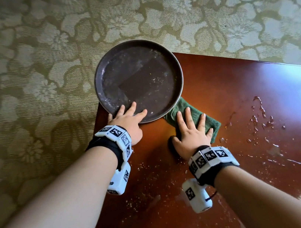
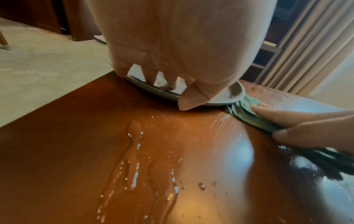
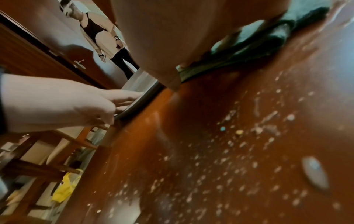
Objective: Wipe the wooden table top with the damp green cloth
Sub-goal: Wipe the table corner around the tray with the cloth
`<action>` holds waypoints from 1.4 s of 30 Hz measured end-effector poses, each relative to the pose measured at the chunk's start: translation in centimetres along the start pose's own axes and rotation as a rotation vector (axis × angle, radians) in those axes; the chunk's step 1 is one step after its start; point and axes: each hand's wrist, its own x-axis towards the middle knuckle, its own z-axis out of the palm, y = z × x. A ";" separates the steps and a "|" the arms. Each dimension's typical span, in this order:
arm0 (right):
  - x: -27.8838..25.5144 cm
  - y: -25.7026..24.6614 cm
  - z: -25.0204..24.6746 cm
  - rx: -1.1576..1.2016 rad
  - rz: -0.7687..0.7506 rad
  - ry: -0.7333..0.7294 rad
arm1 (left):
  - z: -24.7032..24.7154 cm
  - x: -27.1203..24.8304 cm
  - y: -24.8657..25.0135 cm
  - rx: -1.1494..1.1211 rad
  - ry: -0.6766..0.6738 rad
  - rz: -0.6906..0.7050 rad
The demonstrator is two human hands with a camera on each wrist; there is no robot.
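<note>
The green cloth lies folded on the glossy wooden table, one end tucked under the rim of a round brown plate. My right hand presses flat on the cloth with its fingers spread. My left hand holds the plate's near rim, fingers on top; the left wrist view shows the thumb at the rim's underside. The plate sits on the table's far left corner and overhangs it. In the left wrist view, the cloth runs from the plate under my right fingers.
Water drops and streaks lie right of the cloth, and pale crumbs are scattered nearer me. The table's left and far edges drop to floral carpet. The right wrist view shows a wooden chair beside the table and a person standing beyond.
</note>
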 end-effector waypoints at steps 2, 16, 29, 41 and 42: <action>-0.3 -0.7 0.6 0.011 -0.034 0.023 | 0.2 0.0 0.0 -0.002 0.004 -0.004; -1.8 1.3 1.0 -0.270 -0.398 -0.057 | 0.2 -0.1 -0.2 -0.002 -0.034 -0.019; -3.4 -4.8 3.5 -0.200 -0.394 -0.018 | 0.4 -0.2 0.0 0.074 -0.021 -0.016; -1.6 0.3 -2.1 0.032 -0.448 0.192 | 2.3 -3.7 0.8 -0.124 0.268 0.275; -0.4 1.0 -2.8 -0.017 -0.322 0.182 | 2.9 -4.2 1.2 -0.152 0.231 0.327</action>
